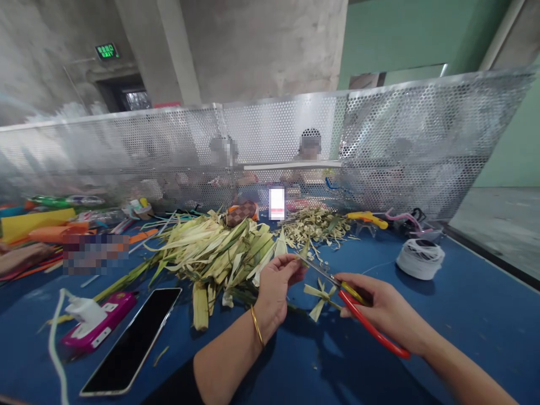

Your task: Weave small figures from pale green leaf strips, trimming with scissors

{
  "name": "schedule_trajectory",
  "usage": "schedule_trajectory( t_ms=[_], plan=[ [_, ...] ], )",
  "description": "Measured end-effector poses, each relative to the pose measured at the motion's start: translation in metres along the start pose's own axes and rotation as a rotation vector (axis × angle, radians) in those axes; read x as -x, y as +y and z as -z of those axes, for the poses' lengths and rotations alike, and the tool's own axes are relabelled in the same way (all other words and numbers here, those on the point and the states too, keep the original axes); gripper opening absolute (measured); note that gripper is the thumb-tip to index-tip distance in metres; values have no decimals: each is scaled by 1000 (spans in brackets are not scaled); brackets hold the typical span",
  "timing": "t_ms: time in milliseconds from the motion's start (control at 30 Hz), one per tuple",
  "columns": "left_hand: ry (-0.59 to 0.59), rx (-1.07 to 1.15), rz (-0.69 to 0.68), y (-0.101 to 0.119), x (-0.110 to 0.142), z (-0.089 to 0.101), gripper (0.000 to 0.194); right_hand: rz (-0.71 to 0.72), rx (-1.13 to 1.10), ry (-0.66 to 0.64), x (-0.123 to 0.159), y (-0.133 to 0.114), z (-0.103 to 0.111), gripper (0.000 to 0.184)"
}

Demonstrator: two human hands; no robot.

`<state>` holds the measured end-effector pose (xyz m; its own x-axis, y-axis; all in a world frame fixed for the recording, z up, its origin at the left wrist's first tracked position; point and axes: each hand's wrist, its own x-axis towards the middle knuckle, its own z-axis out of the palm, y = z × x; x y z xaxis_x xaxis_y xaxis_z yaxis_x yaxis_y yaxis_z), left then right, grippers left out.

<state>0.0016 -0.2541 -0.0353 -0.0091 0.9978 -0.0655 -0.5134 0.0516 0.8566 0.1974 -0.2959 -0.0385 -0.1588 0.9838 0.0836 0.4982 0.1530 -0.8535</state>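
My left hand [275, 281], with a gold bangle at the wrist, pinches a pale green husk strip [304, 250] between thumb and fingers. My right hand [382, 301] grips red-handled scissors [371, 329], whose blades point left at the strip near my left fingertips. Just below the blades is a small cross-shaped piece of folded husk [319, 297]; one end reaches my right fingertips, and I cannot tell if they hold it. Behind my left hand lies a large heap of dry green and cream husks [215, 247]. A pile of small husk trimmings [314, 225] is beyond the blades.
A spool of white string [421, 260] stands at right. A yellow glue gun [367, 219] lies further back. At left are a phone [133, 340] and a purple power strip [101, 320] with a white cable. Another person's hand [25, 259] shows at far left. A perforated metal screen [270, 129] closes the back.
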Motion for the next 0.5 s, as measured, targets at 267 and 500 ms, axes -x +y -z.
schedule_trajectory(
  t_ms=[267, 500],
  plan=[
    [-2, -45, -39, -1, 0, -1, 31, 20, 5, 16, 2, -5, -1, 52],
    [-14, -56, -43, -2, -3, 1, 30, 38, 9, -24, 2, -6, 0, 49]
  ],
)
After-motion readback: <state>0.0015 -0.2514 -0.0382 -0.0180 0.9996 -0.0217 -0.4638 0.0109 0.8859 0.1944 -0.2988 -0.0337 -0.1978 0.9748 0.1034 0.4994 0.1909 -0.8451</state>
